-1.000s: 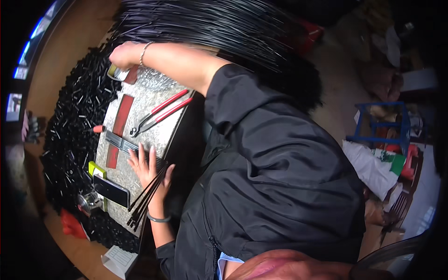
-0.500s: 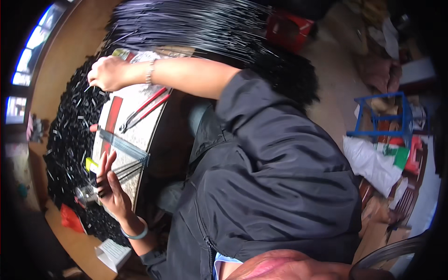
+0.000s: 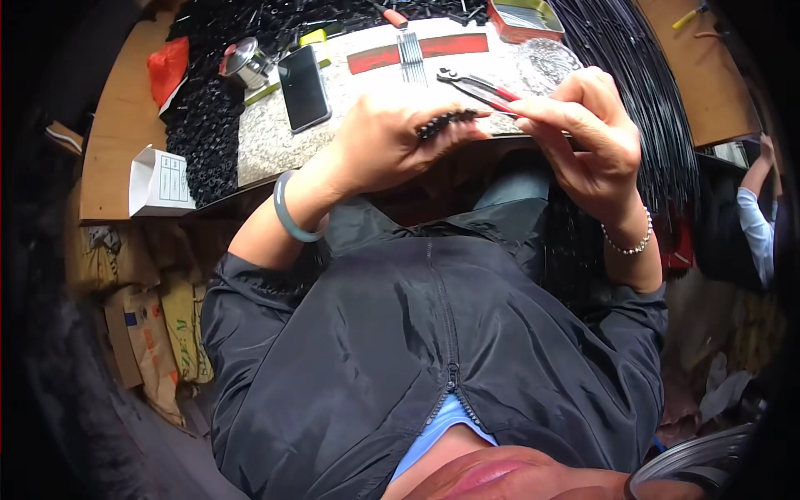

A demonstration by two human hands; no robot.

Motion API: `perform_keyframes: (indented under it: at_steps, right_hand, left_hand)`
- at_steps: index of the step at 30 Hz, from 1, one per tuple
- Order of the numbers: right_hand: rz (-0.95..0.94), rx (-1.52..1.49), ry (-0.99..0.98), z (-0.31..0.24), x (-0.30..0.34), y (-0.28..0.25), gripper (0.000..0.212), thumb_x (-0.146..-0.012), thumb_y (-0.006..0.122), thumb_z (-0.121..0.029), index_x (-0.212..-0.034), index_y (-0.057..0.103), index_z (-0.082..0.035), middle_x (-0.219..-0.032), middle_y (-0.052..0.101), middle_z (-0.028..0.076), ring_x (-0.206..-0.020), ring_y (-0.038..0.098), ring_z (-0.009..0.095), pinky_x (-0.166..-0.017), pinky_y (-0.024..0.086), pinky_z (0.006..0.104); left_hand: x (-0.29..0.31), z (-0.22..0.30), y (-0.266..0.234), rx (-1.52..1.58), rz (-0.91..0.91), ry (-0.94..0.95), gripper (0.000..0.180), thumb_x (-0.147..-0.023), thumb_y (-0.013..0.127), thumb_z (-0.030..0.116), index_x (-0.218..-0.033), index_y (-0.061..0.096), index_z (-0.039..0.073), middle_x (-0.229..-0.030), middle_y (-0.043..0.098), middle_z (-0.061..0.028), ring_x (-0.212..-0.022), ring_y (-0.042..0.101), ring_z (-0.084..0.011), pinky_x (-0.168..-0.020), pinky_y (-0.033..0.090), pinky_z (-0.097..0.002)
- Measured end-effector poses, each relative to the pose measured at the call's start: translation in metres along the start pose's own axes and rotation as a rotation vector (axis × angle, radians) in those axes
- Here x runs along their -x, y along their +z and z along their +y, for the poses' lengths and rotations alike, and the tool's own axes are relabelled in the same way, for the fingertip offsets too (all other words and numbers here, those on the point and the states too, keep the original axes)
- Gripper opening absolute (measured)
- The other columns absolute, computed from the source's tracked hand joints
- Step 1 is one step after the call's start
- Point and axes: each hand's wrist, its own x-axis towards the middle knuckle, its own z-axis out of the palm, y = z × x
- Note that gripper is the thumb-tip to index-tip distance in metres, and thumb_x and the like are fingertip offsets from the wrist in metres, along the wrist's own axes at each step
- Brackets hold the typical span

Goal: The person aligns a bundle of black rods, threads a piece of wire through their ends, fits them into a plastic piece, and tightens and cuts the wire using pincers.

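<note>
My left hand (image 3: 396, 137) is closed around a bunch of small black pieces (image 3: 442, 123), their ends showing in a row along the fingers. Just to the right, thumb and fingers of my right hand (image 3: 596, 137) pinch something thin and pale, too small to name, pointing toward the bunch. Both hands are raised above the near edge of the table. Beyond them, red-handled pincers (image 3: 475, 83) lie on a pale speckled board (image 3: 258, 150). A row of thin metal rods (image 3: 410, 58) lies across a red strip (image 3: 375, 58) on that board.
A dark phone (image 3: 304, 90) lies left on the board, beside a metal pot (image 3: 246, 62). Black pieces (image 3: 212, 146) are heaped around it, with a white box (image 3: 158, 179) at the left. A tin (image 3: 525, 18), a clear dish (image 3: 546, 60) and long black rods (image 3: 650, 108) lie right. Another person's arm (image 3: 757, 217) shows far right.
The view has swung round. My right hand has come back from the black heap, and my left, spread near the phone before, is now closed on the bunch. Both hands are close together.
</note>
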Motion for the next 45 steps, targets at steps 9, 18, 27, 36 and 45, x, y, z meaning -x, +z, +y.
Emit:
perform_keyframes:
  at_steps: [9,18,27,36,45]
  right_hand:
    - [-0.002,0.067,0.004,0.0,-0.005,0.0,0.019,-0.07,0.074,-0.006,-0.088,0.07,-0.009,-0.068,0.05,0.001,-0.063,0.048,0.018,-0.063,0.038,0.0294]
    - [-0.078,-0.002,0.004,-0.002,-0.007,0.0,0.026,-0.067,0.075,0.0,-0.092,0.07,-0.004,-0.07,0.05,0.002,-0.067,0.046,0.016,-0.063,0.038,0.0279]
    - [-0.092,0.078,-0.157,0.001,-0.011,0.002,0.033,-0.058,0.078,-0.008,-0.09,0.071,-0.007,-0.07,0.048,0.0,-0.067,0.046,0.018,-0.066,0.039,0.0308]
    - [-0.095,-0.033,-0.119,-0.002,-0.01,0.009,0.03,-0.065,0.074,-0.002,-0.094,0.068,-0.005,-0.073,0.052,0.003,-0.068,0.048,0.019,-0.067,0.04,0.0312]
    - [-0.168,-0.132,-0.12,-0.009,-0.018,0.018,0.028,-0.07,0.073,-0.004,-0.097,0.067,-0.003,-0.08,0.054,0.007,-0.073,0.052,0.022,-0.071,0.045,0.0332]
  left_hand:
    - [-0.004,-0.006,-0.006,-0.036,0.005,0.089,0.021,-0.086,0.065,0.016,-0.104,0.068,0.006,-0.083,0.07,-0.0069,-0.072,0.068,-0.0199,-0.064,0.051,-0.026]
    - [-0.008,-0.003,-0.005,0.014,0.02,0.144,0.019,-0.08,0.07,0.014,-0.096,0.068,0.004,-0.083,0.069,-0.0082,-0.074,0.068,-0.0228,-0.063,0.052,-0.0282]
    - [-0.008,-0.002,-0.006,-0.051,0.011,0.256,0.029,-0.071,0.078,0.022,-0.088,0.066,0.002,-0.085,0.066,-0.0121,-0.073,0.066,-0.0286,-0.063,0.052,-0.0326]
    - [-0.006,-0.002,-0.005,-0.071,0.01,0.252,0.034,-0.068,0.079,0.027,-0.086,0.065,0.002,-0.084,0.066,-0.0115,-0.073,0.065,-0.028,-0.061,0.052,-0.0319]
    - [-0.004,-0.012,0.004,-0.051,0.027,0.226,0.038,-0.07,0.074,0.039,-0.092,0.067,0.009,-0.083,0.066,-0.0056,-0.071,0.065,-0.0243,-0.058,0.051,-0.0315]
